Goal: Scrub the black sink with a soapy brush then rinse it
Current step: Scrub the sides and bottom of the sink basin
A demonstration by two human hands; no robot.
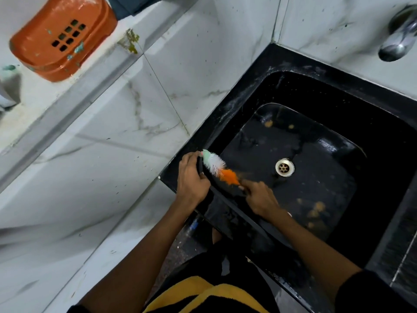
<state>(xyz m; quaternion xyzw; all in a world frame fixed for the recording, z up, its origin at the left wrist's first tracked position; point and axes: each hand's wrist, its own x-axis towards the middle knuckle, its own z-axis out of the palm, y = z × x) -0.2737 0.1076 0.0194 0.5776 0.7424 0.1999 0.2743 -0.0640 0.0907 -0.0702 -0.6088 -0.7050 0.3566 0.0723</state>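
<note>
The black sink (266, 86) fills the right half of the head view, with a metal drain (284, 167) in its floor and brownish stains around it. A brush (217, 167) with green, white and orange bristles lies along the sink's left rim. My right hand (261, 198) grips the brush's handle at the orange end, over the basin. My left hand (191, 179) grips the sink's left rim at the corner, beside the brush's green tip. The handle itself is hidden inside my right hand.
A chrome tap (399, 33) juts out over the sink at the top right. An orange soap dish (63, 37) stands on a white marble ledge (67, 98) at the top left. White marble tiles (101, 166) cover the wall left of the sink.
</note>
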